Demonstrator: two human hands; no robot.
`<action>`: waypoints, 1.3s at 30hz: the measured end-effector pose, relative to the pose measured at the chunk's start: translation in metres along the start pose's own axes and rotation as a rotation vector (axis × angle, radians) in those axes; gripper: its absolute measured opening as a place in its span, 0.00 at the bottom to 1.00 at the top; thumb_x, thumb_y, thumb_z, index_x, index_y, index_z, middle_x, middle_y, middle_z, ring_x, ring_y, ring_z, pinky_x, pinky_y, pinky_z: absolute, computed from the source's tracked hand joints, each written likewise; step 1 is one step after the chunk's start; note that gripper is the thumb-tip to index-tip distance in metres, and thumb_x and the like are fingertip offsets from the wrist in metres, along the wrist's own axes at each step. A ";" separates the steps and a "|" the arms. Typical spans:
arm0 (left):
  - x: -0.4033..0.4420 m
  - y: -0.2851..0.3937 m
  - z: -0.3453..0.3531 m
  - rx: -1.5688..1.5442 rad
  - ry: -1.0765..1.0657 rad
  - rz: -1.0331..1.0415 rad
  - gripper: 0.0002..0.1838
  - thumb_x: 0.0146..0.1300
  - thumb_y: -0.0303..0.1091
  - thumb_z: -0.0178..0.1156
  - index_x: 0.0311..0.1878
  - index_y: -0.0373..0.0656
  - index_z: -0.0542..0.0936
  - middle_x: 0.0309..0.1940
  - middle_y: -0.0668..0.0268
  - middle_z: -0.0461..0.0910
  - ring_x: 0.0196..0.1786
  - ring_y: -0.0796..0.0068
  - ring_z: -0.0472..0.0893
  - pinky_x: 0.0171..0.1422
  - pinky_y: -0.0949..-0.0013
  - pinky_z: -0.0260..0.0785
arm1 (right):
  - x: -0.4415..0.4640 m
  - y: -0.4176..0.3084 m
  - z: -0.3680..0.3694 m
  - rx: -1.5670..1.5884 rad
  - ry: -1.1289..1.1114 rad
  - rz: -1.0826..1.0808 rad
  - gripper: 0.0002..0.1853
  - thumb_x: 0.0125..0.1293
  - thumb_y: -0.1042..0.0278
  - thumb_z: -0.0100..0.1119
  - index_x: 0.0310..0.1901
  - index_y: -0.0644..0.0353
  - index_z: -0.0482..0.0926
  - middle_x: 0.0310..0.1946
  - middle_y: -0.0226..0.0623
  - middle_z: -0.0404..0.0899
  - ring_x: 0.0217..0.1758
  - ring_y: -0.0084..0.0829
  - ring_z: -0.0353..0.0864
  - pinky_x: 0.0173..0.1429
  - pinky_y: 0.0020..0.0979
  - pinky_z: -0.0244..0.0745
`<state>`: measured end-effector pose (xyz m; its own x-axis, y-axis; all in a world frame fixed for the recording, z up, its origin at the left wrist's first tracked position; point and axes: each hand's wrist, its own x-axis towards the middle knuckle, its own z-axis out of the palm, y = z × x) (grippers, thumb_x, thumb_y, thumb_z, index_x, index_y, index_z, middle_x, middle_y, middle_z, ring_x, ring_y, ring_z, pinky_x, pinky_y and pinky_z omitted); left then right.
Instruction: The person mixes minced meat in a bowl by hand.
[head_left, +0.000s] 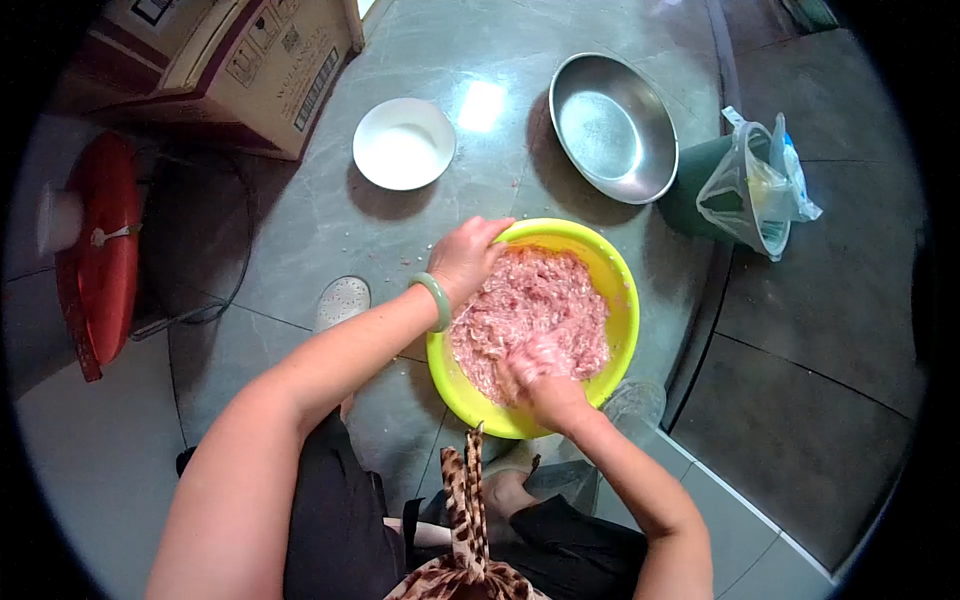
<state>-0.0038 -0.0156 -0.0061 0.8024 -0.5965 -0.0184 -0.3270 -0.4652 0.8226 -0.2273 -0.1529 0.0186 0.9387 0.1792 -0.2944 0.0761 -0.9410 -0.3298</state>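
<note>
Pinkish minced meat (555, 300) fills much of a bright yellow-green basin (622, 350) on the floor in front of me. My left hand (466, 262), with a pale green bangle (437, 302) at its wrist, grips the basin's upper-left rim. Down in the mince near the basin's lower side is my right hand (545, 385). Meat coats its fingers and motion blurs them, so their pose is not clear.
Beyond the basin are a white bowl (404, 145) and a metal bowl (612, 125). A bag-lined green bin (705, 190) stands right. Cardboard boxes (260, 75), a red stool-like object (105, 240) and a looped cable (245, 225) are left.
</note>
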 end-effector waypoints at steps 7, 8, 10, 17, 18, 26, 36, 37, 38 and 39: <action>-0.001 0.001 -0.004 0.022 -0.022 -0.012 0.19 0.63 0.35 0.58 0.58 0.52 0.77 0.36 0.59 0.75 0.40 0.57 0.78 0.45 0.60 0.71 | 0.084 0.026 -0.092 0.075 -0.173 0.059 0.16 0.71 0.57 0.47 0.56 0.47 0.78 0.57 0.39 0.76 0.57 0.41 0.77 0.58 0.41 0.73; -0.002 0.001 -0.004 0.016 -0.018 -0.013 0.19 0.63 0.35 0.58 0.58 0.52 0.77 0.36 0.59 0.75 0.40 0.57 0.78 0.45 0.60 0.71 | 0.092 0.045 -0.088 -0.079 -0.111 -0.078 0.17 0.70 0.60 0.49 0.56 0.52 0.77 0.58 0.43 0.75 0.60 0.43 0.75 0.62 0.41 0.70; -0.002 0.000 -0.002 0.012 -0.014 -0.008 0.19 0.63 0.35 0.59 0.58 0.52 0.77 0.36 0.59 0.75 0.40 0.57 0.78 0.45 0.60 0.71 | 0.105 0.088 -0.067 -0.064 -0.184 -0.102 0.20 0.70 0.62 0.45 0.61 0.52 0.73 0.61 0.43 0.72 0.64 0.43 0.71 0.69 0.40 0.64; -0.002 0.002 -0.002 -0.002 0.013 -0.026 0.18 0.63 0.35 0.59 0.57 0.52 0.78 0.35 0.59 0.76 0.39 0.57 0.78 0.44 0.60 0.71 | 0.034 0.134 0.016 0.318 -0.055 0.523 0.34 0.68 0.47 0.47 0.70 0.59 0.59 0.69 0.51 0.61 0.73 0.48 0.58 0.75 0.38 0.54; -0.002 0.003 -0.002 -0.002 0.015 -0.022 0.18 0.63 0.35 0.59 0.57 0.52 0.78 0.35 0.59 0.76 0.39 0.57 0.78 0.44 0.60 0.71 | 0.019 0.136 0.033 0.384 -0.066 0.616 0.35 0.69 0.46 0.46 0.70 0.61 0.59 0.68 0.49 0.64 0.71 0.46 0.61 0.74 0.38 0.56; -0.001 0.002 0.001 -0.030 0.048 -0.016 0.18 0.63 0.35 0.59 0.56 0.51 0.78 0.37 0.59 0.76 0.40 0.57 0.79 0.46 0.59 0.72 | 0.022 0.043 0.027 1.732 0.033 1.229 0.32 0.71 0.39 0.42 0.65 0.57 0.65 0.58 0.39 0.74 0.56 0.37 0.77 0.59 0.41 0.75; -0.002 0.000 -0.001 -0.037 0.016 -0.017 0.19 0.62 0.34 0.58 0.57 0.50 0.78 0.38 0.57 0.76 0.41 0.56 0.78 0.47 0.59 0.71 | 0.011 0.034 -0.075 1.075 0.001 0.876 0.26 0.67 0.62 0.56 0.67 0.48 0.65 0.46 0.36 0.76 0.41 0.29 0.81 0.30 0.30 0.81; -0.002 -0.002 0.000 -0.036 0.010 -0.018 0.19 0.62 0.34 0.58 0.57 0.50 0.78 0.38 0.57 0.76 0.41 0.56 0.78 0.47 0.59 0.71 | -0.009 0.035 -0.058 0.844 0.029 0.706 0.24 0.61 0.69 0.59 0.61 0.52 0.72 0.48 0.38 0.75 0.42 0.34 0.80 0.35 0.33 0.79; -0.001 -0.002 0.002 -0.024 0.023 -0.011 0.18 0.62 0.35 0.58 0.56 0.52 0.78 0.37 0.58 0.76 0.41 0.56 0.79 0.46 0.58 0.72 | -0.021 0.032 -0.044 0.512 -0.022 0.442 0.23 0.61 0.71 0.57 0.60 0.53 0.73 0.50 0.40 0.76 0.47 0.39 0.79 0.42 0.37 0.79; -0.001 -0.002 0.002 -0.014 0.036 -0.001 0.17 0.62 0.35 0.59 0.55 0.53 0.79 0.37 0.59 0.77 0.40 0.56 0.79 0.45 0.58 0.73 | -0.028 0.027 -0.035 0.177 -0.069 0.181 0.23 0.60 0.73 0.55 0.59 0.54 0.74 0.51 0.42 0.76 0.52 0.44 0.78 0.49 0.42 0.78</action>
<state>-0.0049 -0.0159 -0.0090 0.8201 -0.5723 0.0008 -0.3192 -0.4563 0.8306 -0.2402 -0.1935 0.0491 0.9060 0.0373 -0.4216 -0.1569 -0.8956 -0.4163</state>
